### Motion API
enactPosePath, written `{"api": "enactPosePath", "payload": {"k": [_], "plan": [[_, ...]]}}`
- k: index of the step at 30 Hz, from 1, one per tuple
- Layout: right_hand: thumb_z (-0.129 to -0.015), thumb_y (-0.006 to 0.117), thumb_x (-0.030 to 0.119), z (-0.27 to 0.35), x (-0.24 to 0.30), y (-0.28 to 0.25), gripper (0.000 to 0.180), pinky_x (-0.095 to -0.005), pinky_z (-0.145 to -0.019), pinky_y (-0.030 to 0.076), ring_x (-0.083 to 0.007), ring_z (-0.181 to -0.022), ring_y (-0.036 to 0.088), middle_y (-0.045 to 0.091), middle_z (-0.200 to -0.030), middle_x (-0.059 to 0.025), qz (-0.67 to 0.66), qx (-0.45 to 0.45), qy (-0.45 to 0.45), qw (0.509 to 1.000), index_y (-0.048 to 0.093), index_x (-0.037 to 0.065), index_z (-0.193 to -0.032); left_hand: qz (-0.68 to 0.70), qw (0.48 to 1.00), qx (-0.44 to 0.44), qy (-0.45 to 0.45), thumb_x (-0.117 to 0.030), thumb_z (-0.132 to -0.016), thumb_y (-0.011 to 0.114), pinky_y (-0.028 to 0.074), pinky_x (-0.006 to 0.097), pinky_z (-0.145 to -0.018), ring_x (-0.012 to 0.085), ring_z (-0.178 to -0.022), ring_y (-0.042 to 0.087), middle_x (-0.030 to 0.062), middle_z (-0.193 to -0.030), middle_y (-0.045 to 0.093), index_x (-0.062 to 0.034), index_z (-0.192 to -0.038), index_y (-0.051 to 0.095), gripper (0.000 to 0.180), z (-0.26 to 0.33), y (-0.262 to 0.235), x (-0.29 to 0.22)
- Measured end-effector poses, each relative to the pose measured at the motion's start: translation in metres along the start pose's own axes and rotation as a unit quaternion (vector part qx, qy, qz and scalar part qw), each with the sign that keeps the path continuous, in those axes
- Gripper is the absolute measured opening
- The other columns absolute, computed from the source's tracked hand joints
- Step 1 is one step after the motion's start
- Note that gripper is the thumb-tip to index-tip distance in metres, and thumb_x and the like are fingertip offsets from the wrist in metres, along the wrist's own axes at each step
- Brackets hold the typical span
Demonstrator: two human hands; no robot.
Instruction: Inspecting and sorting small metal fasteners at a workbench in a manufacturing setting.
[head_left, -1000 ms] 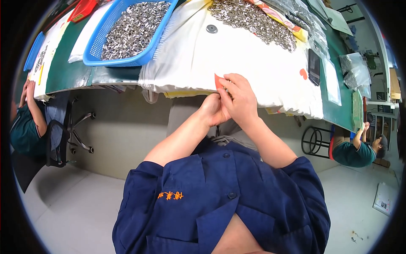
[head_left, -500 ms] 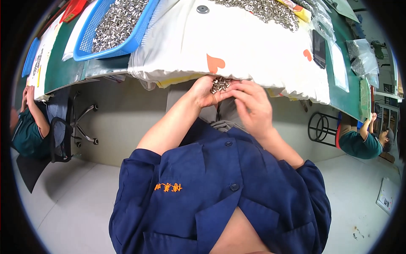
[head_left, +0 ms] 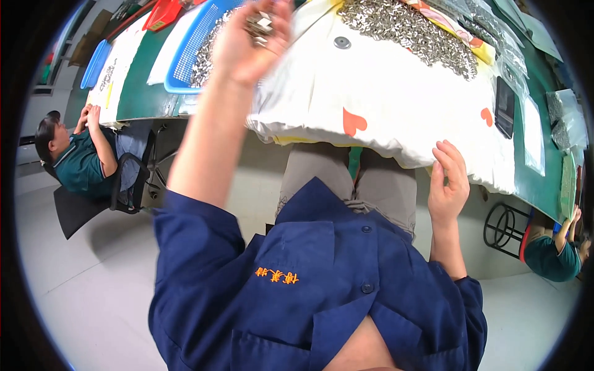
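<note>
My left hand (head_left: 242,52) is raised at the far left, over the right side of a blue mesh basket (head_left: 179,62). Its palm cups a small heap of short, shiny metal pieces (head_left: 261,26); motion blurs the fingertips a little. More pieces of this kind (head_left: 203,62) fill the basket, partly hidden by my hand and forearm. My right hand (head_left: 448,185) is at the table's front edge, beside the white cloth (head_left: 427,102). Nothing is in it; the fingers stretch upward, the thumb apart.
A wide pile of metal pieces (head_left: 411,34) lies at the back of the cloth, near a dark round disc (head_left: 342,42). To the right are a black phone (head_left: 504,106) and clear bags (head_left: 566,114). Co-workers sit at left (head_left: 86,164) and right (head_left: 550,253).
My left hand has carried the metal pieces from the table's front edge up and left to the basket. My right hand has parted from it and moved right. The view has shifted.
</note>
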State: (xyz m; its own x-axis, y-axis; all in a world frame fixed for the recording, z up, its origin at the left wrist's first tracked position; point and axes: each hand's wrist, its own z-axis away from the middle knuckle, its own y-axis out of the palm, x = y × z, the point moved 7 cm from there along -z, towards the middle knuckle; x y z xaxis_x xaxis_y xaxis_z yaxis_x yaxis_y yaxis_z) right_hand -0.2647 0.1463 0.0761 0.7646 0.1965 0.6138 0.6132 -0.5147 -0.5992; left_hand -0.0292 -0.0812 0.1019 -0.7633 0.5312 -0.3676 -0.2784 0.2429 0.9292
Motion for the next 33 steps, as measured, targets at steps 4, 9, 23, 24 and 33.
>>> {"api": "enactPosePath", "payload": {"k": [4,9,23,24,33], "plan": [[-0.074,0.051,-0.006,0.001,-0.013,-0.006,0.019,-0.0332,-0.083,0.042,-0.0262,-0.099,0.053,0.059,-0.097,-0.0110,0.008,-0.013,0.020,1.000,0.061,0.000,-0.089,-0.336,0.905,-0.221,0.136,-0.022,-0.092,0.035,0.046,0.031,-0.072,0.0212,-0.083,0.054,0.0157,-0.102,0.052,0.0055,-0.106,0.047,0.033,-0.024,-0.048,-0.103],[-0.075,0.052,0.000,-0.009,-0.030,-0.010,0.019,-0.0352,-0.085,0.040,-0.0283,-0.100,0.051,0.057,-0.101,-0.0125,0.071,0.019,0.019,0.997,0.059,0.001,-0.093,-0.594,0.744,-0.298,0.062,-0.041,-0.091,0.029,0.032,0.042,-0.093,0.0256,-0.108,0.044,0.0133,-0.115,0.050,-0.0091,-0.122,0.044,0.047,-0.021,-0.071,-0.141],[-0.074,0.056,0.006,-0.015,-0.094,-0.024,0.030,-0.0374,-0.092,0.035,-0.0319,-0.111,0.042,0.050,-0.116,-0.0140,0.162,0.070,0.046,0.983,0.056,0.003,-0.104,-0.922,0.345,0.077,0.160,-0.016,-0.075,0.061,0.036,0.036,-0.092,0.0294,-0.112,0.043,0.0136,-0.119,0.047,-0.0104,-0.108,0.055,0.033,0.027,0.028,0.081],[-0.074,0.056,0.006,-0.014,-0.096,-0.027,0.030,-0.0374,-0.092,0.035,-0.0319,-0.111,0.042,0.050,-0.116,-0.0140,0.163,0.067,0.047,0.983,0.056,0.003,-0.104,-0.921,0.352,0.094,0.138,-0.018,-0.075,0.061,0.035,0.039,-0.093,0.0310,-0.114,0.041,0.0131,-0.121,0.045,-0.0115,-0.108,0.055,0.035,0.030,0.016,0.096],[-0.080,0.049,0.014,0.004,-0.104,-0.038,0.030,-0.0422,-0.099,0.024,-0.0286,-0.117,0.037,0.045,-0.123,-0.0086,0.234,0.099,0.041,0.966,0.055,0.012,-0.110,-0.952,0.272,0.105,0.096,-0.025,-0.072,0.062,0.027,0.045,-0.097,0.0315,-0.118,0.035,0.0107,-0.126,0.039,-0.0174,-0.116,0.049,0.046,0.070,-0.018,0.120]]}}
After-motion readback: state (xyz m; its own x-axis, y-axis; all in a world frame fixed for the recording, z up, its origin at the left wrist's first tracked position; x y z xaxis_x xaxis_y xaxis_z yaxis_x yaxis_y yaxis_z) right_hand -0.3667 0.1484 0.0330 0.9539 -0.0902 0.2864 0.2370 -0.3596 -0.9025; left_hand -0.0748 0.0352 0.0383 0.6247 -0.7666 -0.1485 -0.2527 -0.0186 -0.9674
